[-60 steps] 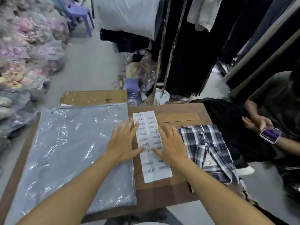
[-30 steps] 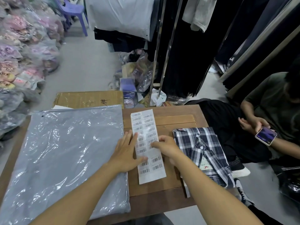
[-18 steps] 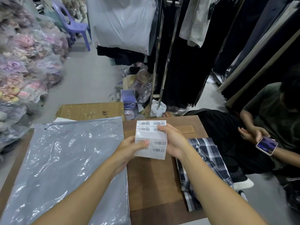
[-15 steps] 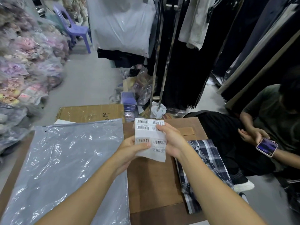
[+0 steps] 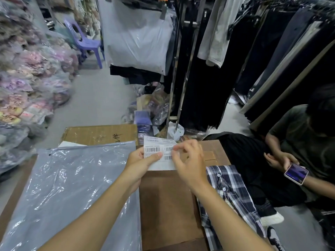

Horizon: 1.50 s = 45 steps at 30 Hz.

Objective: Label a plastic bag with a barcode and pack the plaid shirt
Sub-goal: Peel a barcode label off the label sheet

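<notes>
My left hand (image 5: 140, 161) pinches the barcode sheet (image 5: 159, 153); my right hand (image 5: 188, 160) picks at a label. Plastic bag (image 5: 72, 187), lower left, lies flat.

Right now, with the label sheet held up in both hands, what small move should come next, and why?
Probably peel one barcode sticker free. The left hand pinches the label sheet above the table, and the right hand has its fingertips at a sticker's edge. The plastic bag lies flat and shows no label, and the plaid shirt lies unpacked beside it.
</notes>
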Motion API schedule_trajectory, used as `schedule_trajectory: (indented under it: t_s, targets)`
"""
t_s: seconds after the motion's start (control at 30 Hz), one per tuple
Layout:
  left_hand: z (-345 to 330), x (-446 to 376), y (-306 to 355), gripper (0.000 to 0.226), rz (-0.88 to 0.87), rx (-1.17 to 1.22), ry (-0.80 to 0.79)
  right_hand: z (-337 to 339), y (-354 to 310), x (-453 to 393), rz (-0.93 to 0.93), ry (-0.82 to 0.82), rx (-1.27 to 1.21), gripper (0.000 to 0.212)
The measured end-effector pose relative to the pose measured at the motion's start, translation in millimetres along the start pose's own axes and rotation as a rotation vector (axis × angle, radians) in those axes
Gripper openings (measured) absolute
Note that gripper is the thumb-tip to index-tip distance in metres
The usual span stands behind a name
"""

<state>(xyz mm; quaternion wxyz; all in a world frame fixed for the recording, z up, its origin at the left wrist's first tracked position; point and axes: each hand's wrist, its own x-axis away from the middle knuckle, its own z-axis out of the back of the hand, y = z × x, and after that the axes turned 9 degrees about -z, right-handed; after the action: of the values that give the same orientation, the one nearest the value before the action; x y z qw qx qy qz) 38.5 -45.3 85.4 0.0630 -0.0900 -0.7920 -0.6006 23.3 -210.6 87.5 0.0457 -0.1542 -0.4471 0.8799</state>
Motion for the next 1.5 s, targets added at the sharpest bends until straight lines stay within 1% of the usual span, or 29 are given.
schedule_trajectory:
  t_s: [0.03,0.1,0.2,0.27,0.43,0.6,0.73,0.87,1.1,1.3,1.5]
  targets:
    - [-1,0,0,0.029,-0.003,0.006,0.006,-2,1,4,0.041,-0.028,0.049,0.007]
    - [-3,1,0,0.028,-0.005,0.008,0.01,-6,5,8,0.058,-0.075,0.087,0.012]
    - [-3,1,-3,0.027,0.007,0.002,0.002,-10,8,12,0.016,-0.128,0.072,0.019]
    - [-3,2,-4,0.027,0.008,-0.005,-0.01,-10,8,12,-0.033,-0.161,0.012,0.021]
    - [-1,5,-3,0.025,0.019,-0.013,-0.046,-11,10,13,-0.129,-0.209,-0.081,0.017]
    - [0,8,0,0.024,0.028,-0.052,-0.069,-10,14,14,-0.187,-0.27,-0.093,0.017]
    - [2,8,-1,0.023,0.034,-0.112,-0.089,-9,15,13,-0.247,-0.299,-0.109,0.011]
    - [2,8,-2,0.023,0.039,-0.151,-0.104,-7,15,10,-0.286,-0.317,-0.113,0.011]
    - [2,9,-4,0.021,0.047,-0.196,-0.098,-4,16,9,-0.303,-0.352,-0.105,0.012]
    - [2,8,-6,0.023,0.014,-0.318,-0.107,-1,16,10,-0.246,-0.368,0.024,0.015]
    - [0,9,-7,0.021,0.004,-0.363,-0.079,2,12,12,-0.207,-0.372,0.093,0.015]
